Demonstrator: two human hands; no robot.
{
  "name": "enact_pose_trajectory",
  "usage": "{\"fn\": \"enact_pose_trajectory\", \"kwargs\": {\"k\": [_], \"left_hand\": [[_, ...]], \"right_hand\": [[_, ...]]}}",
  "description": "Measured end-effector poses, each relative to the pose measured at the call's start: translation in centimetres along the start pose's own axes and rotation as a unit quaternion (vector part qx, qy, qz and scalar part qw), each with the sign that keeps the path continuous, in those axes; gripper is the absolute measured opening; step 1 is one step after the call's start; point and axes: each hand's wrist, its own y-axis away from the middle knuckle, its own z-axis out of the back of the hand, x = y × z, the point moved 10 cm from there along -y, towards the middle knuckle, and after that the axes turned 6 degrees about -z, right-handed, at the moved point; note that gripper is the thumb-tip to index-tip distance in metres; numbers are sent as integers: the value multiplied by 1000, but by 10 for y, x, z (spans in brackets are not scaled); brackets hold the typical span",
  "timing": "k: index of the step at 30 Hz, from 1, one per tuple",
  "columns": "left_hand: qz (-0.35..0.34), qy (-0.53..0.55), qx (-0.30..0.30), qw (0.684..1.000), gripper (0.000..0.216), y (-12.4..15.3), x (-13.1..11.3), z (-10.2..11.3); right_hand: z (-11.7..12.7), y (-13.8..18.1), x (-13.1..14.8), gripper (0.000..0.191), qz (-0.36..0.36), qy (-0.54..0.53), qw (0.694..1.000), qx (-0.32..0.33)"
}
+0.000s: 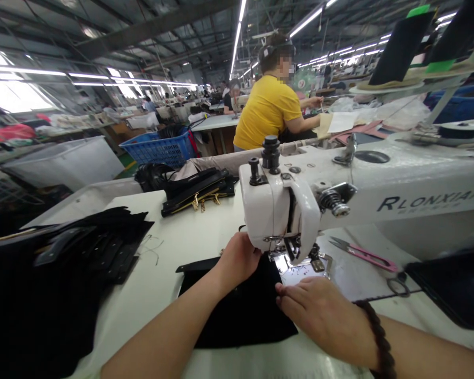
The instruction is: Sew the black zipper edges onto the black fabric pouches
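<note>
The left hand (239, 258) is pressing black cloth (240, 316) by the sewing machine (280, 210), fingers hidden. The right hand (319, 316) is lying flat-fingered on it.

A white worktop (174, 247) runs from the near edge to the far left. A white sewing machine (379, 184) stands on its right half, head toward the middle. In front of that head lies a flat black fabric piece (245, 310), reaching to the near edge. At the left a heap of black cut pieces (82, 252) covers the worktop, with loose threads (152, 247) just beside it. Far middle, a bundle of black straps (199, 192) with gold fittings. Pink-handled snips (363, 253) lie right of the needle, near a dark glossy panel (454, 287).
</note>
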Motion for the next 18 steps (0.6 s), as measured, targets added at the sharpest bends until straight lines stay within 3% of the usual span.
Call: {"fn": "enact_pose_trajectory", "kwargs": {"k": [9,18], "left_hand": [[-86,-129,-59,986,23,-3,-12,9],[-143,-174,-76,971,28,-4,-21,11]], "right_hand": [[1,-1,-1,14,-12,1,1000,0],[-4,-1,-3,10,-33,-5,999,-12]]}}
